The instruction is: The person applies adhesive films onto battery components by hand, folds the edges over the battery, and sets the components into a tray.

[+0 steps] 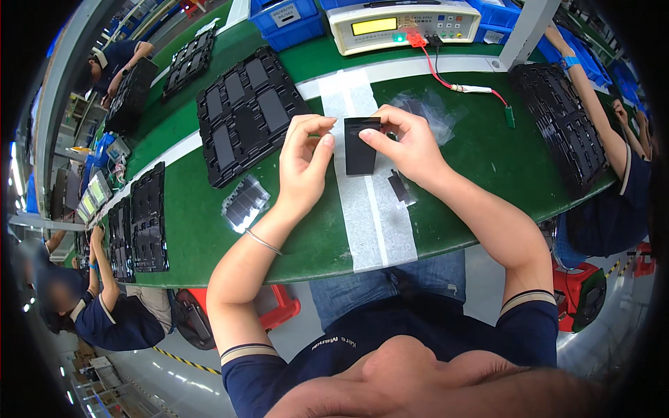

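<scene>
A flat black rectangular block [360, 157], shaped like a phone battery, is over the white paper strip [380, 230] on the green bench. My right hand [411, 143] grips its upper right part, the thumb lying on its face and the other fingers at the far edge. Just left of the block is my left hand [304, 164], its fingers curled and a small gap between thumb and forefinger. It looks apart from the block, and I see nothing in it. Small black strips on clear film [400, 188] lie below my right hand. A sheet of dark stickers [245, 203] rests left of my left wrist.
A black tray [209, 159] with flat dark blocks is at the left; another stack of black trays [561, 125] stands right. Loose clear films [435, 115] lie beyond my right hand. A tester [404, 28] with a red lead [435, 73] stands behind. Co-workers sit on both sides.
</scene>
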The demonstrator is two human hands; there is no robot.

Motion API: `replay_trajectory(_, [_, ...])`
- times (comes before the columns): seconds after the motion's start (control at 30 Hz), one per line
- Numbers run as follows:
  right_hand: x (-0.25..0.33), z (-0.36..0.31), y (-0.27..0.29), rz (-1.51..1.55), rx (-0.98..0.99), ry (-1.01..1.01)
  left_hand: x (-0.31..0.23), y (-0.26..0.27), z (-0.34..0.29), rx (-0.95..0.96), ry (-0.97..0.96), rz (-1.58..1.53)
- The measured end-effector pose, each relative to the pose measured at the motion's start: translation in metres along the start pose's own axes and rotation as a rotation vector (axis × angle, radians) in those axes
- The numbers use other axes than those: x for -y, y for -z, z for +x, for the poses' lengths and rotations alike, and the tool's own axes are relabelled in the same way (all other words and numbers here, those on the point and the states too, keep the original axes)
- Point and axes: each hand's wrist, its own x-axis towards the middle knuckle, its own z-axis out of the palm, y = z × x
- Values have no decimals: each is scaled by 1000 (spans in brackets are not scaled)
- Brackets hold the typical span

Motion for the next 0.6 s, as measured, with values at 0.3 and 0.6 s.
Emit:
replay_trajectory(0.3, [-9, -3, -4, 9, 121, -3, 5, -4, 0, 62, -5, -84])
replay_trajectory(0.6, [-3, 2, 4, 1, 95, 112, 7, -3, -4, -39, -28, -27])
